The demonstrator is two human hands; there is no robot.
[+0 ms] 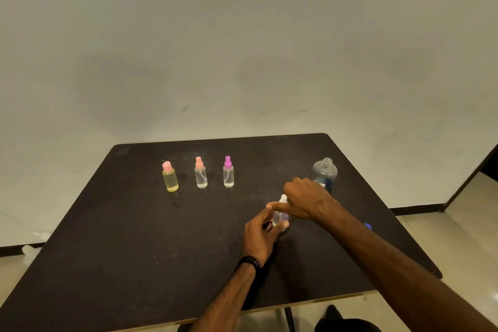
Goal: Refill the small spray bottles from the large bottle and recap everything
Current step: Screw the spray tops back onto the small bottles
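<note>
A small clear spray bottle (280, 217) with a white spray top (283, 198) stands near the middle of the dark table (134, 250). My left hand (260, 237) grips its body from the near side. My right hand (307, 201) has its fingers closed on the white top. Behind my right hand stands the large clear bottle (325, 171), uncapped, its lower part hidden. A blue cap (368, 226) peeks out beside my right forearm. Farther left stand three capped small bottles in a row: a yellow one (170, 176), one with a salmon sprayer (200, 173), one with a purple sprayer (228, 172).
The table's far edge meets a pale wall. Its right edge drops to a tiled floor, and a dark door frame (469, 178) stands at the far right. A dark shoe (334, 312) shows below the near edge.
</note>
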